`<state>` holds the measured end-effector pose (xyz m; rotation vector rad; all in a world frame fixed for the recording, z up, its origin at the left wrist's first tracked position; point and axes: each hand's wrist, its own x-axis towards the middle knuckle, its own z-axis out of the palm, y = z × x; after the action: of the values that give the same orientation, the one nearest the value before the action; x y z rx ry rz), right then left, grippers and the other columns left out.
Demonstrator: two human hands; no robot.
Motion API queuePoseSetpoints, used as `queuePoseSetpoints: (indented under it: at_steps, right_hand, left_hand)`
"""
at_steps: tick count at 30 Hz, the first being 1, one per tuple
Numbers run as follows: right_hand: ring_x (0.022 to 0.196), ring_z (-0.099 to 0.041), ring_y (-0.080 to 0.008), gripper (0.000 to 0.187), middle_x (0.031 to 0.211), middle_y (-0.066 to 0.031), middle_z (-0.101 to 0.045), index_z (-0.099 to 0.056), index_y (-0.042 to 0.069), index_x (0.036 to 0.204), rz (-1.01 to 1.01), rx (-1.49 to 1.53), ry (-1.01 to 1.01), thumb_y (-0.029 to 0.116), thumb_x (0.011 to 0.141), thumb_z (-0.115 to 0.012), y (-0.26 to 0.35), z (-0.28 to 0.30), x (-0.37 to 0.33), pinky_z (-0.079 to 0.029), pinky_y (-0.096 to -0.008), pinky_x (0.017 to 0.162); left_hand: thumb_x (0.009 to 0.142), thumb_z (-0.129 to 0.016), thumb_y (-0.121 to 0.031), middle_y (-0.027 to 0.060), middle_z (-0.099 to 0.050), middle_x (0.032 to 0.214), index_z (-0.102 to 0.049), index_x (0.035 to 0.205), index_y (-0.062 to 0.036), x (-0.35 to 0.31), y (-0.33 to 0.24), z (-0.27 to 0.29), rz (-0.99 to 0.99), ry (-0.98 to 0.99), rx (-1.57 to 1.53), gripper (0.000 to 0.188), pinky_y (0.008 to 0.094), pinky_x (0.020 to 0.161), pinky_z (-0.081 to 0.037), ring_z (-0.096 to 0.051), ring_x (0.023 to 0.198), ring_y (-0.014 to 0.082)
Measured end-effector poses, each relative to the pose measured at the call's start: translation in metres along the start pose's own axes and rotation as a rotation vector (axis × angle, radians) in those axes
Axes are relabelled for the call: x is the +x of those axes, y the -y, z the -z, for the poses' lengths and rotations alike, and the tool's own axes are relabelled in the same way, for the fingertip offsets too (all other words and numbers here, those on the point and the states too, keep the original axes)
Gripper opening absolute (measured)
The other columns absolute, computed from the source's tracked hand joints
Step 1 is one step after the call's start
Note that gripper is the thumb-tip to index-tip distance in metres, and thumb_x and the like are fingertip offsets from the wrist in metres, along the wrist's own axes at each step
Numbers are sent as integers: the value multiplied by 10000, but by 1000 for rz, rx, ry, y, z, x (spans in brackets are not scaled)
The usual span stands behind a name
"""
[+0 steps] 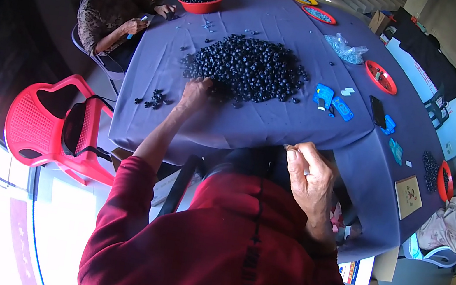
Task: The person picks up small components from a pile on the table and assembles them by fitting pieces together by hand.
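A large pile of small round black pieces (256, 70) lies on the cloth-covered table in front of me. My left hand (194, 94) is at the near left edge of the pile, its fingers bent together and touching the pieces; what they pinch is hidden. Close to my body, off the table's near edge, my right hand (313, 173) is closed in a pinch. A tiny thin tip shows between its thumb and forefinger, too small to name. To the left of my left hand sits a small cluster of black pieces (156, 99).
A red bowl of black pieces (201, 6) stands at the far left, near a seated person (108, 18). Blue plastic items (333, 102), a phone (378, 112) and a red tray (380, 77) lie to the right. Another person (454, 223) sits far right. A red chair (60, 123) stands left.
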<state>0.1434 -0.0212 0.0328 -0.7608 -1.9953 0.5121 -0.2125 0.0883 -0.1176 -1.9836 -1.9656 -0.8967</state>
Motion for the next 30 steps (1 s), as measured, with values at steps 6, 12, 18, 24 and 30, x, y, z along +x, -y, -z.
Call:
queuePoseSetpoints:
  at_steps: [6,12,18,24,30]
  right_hand:
    - [588,-541,-186,174,678,-104,-563,-546,-15,799,-14,10,-8,144,870,-540,0,0,1,-421,-279,554]
    - [591,-538,-180,171,683,-102,-562,-546,-12,806,-28,-11,21,145,873,-537,-5,-3,1,-420,-279,557]
    - [528,-564,-270,147,626,-110,-551,-532,27,765,55,-14,-39,145,845,-568,-8,-8,4,-425,-312,474]
    - [530,-569,-267,147,618,-112,-551,-537,28,770,28,-15,-35,149,845,-571,-7,-4,3,-423,-314,469]
    - [571,-508,-159,185,660,-89,-535,-547,-8,812,0,-1,-2,166,875,-538,-9,-6,2,-407,-273,544]
  left_hand:
    - [677,-597,-97,167,-601,775,-537,802,-29,8,2,-9,104,-27,76,154,443,691,-454,-583,763,350]
    - [672,-650,-180,153,-599,834,-541,816,-46,5,-2,-10,165,-22,148,225,438,701,-448,-581,826,320]
    - [706,-607,-182,117,-594,753,-567,754,-70,2,-12,0,83,-144,175,128,426,649,-427,-570,751,307]
    - [703,-590,-170,113,-577,805,-563,794,-90,0,-23,21,186,-192,34,124,422,715,-413,-552,796,303]
    - [802,-556,-100,93,-603,702,-601,901,-59,9,-34,35,406,-285,-671,116,279,567,-456,-569,585,176]
